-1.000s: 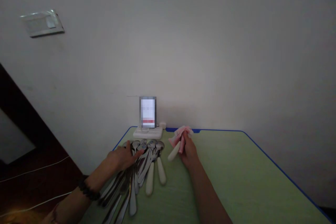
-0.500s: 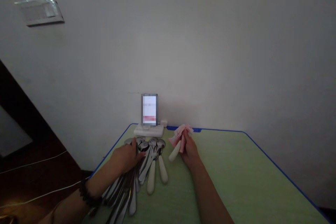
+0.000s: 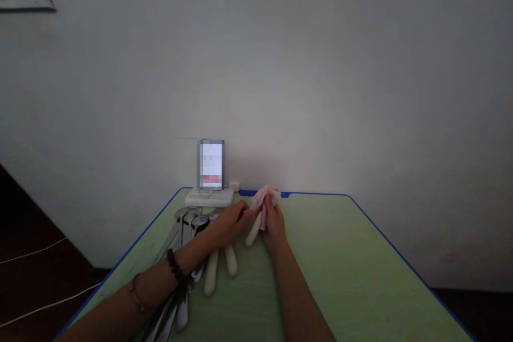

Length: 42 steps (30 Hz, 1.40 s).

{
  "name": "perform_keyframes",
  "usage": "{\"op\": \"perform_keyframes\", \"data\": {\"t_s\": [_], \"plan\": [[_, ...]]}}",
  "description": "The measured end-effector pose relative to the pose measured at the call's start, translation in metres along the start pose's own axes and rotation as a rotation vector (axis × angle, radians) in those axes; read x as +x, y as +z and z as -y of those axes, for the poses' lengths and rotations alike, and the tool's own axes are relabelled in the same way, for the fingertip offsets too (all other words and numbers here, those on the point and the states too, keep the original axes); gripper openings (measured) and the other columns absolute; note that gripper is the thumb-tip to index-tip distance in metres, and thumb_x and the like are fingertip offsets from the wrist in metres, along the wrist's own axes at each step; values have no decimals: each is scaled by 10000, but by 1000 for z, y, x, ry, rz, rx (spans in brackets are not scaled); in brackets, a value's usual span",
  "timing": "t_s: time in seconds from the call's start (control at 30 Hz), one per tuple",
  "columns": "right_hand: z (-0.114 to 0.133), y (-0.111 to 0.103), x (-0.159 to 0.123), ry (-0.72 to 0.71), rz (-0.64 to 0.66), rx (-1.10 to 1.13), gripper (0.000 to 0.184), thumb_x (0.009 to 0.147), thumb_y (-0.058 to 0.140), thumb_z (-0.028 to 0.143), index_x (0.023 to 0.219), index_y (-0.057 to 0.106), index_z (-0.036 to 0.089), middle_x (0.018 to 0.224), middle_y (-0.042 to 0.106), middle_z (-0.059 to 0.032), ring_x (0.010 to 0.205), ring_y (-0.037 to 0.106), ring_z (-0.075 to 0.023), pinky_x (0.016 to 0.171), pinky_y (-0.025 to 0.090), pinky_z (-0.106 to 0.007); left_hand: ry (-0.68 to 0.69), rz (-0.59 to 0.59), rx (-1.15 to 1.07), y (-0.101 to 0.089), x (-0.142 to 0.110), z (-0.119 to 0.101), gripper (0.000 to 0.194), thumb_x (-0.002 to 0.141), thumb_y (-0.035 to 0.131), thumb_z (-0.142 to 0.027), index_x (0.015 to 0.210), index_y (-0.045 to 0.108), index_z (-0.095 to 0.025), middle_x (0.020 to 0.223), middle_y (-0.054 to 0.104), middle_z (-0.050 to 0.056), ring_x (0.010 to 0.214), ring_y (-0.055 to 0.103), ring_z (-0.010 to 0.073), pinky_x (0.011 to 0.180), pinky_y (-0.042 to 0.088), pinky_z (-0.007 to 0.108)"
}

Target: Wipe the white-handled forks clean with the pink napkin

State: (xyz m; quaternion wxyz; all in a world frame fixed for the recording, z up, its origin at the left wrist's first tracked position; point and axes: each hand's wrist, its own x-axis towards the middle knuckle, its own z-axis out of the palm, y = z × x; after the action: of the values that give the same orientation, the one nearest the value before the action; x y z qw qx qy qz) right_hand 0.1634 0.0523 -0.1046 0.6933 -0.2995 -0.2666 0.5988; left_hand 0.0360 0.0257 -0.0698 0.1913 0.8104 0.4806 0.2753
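Observation:
My right hand (image 3: 274,224) is wrapped around a crumpled pink cloth (image 3: 266,192). Out of the cloth, down to the left, sticks the cream handle of a piece of cutlery (image 3: 252,231); its other end is hidden. My left hand (image 3: 232,222) reaches across to the cloth's left edge, its thumb and fingers closed at the fabric. Beneath my left forearm lies a pile of metal spoons (image 3: 200,220) and other long-handled cutlery, partly covered by the arm. Two cream handles (image 3: 211,275) point toward me from the pile.
Behind the pile, a phone with a blurred screen (image 3: 211,165) stands on a white base (image 3: 209,197), with a small white plug (image 3: 234,186) beside it. The green table (image 3: 340,262) has a blue edge and meets the wall. White cables hang at the left.
My left hand has left the cutlery pile and moved right to the pink cloth. The right hand keeps its hold. The camera view has shifted, so the table sits further left.

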Motion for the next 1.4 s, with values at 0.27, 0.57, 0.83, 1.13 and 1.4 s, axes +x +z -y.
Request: {"op": "perform_keyframes", "data": {"t_s": [0.27, 0.57, 0.83, 1.13, 1.4], "plan": [[6, 5, 0, 92, -62, 39, 316, 659, 688, 481, 706, 625, 175, 545, 613, 41, 505, 537, -107, 532, 424, -239, 6, 195, -54, 7, -9, 0, 293, 931, 285, -406, 881, 486, -199, 814, 604, 20, 729, 565, 172, 670, 402, 263], [5, 3, -2, 129, 82, 197, 468, 739, 508, 627, 822, 653, 190, 720, 689, -10, 682, 630, -160, 693, 499, -299, -39, 154, -278, 14, -5, 2, 325, 914, 279, -436, 743, 436, -208, 573, 496, -40, 540, 487, 145, 552, 382, 250], [16, 1, -7, 112, 125, 316, 423, 724, 527, 622, 793, 617, 214, 729, 670, 9, 665, 618, -147, 697, 508, -310, -39, 125, -309, 15, -6, 2, 307, 909, 302, -435, 787, 454, -198, 567, 483, -44, 525, 471, 144, 528, 359, 250], [4, -9, 5, 125, -31, 303, 217, 762, 519, 395, 819, 610, 206, 760, 683, -1, 724, 630, -162, 765, 509, -330, -83, 125, -330, 13, -6, -3, 328, 901, 304, -469, 858, 470, -189, 515, 422, -76, 453, 407, 120, 461, 312, 228], [13, -10, 0, 116, 47, 324, 176, 752, 507, 302, 827, 622, 192, 785, 694, -11, 760, 630, -161, 828, 486, -328, -109, 108, -321, 14, -5, -2, 321, 892, 295, -462, 801, 453, -198, 507, 416, -70, 456, 402, 125, 469, 311, 236]]}}
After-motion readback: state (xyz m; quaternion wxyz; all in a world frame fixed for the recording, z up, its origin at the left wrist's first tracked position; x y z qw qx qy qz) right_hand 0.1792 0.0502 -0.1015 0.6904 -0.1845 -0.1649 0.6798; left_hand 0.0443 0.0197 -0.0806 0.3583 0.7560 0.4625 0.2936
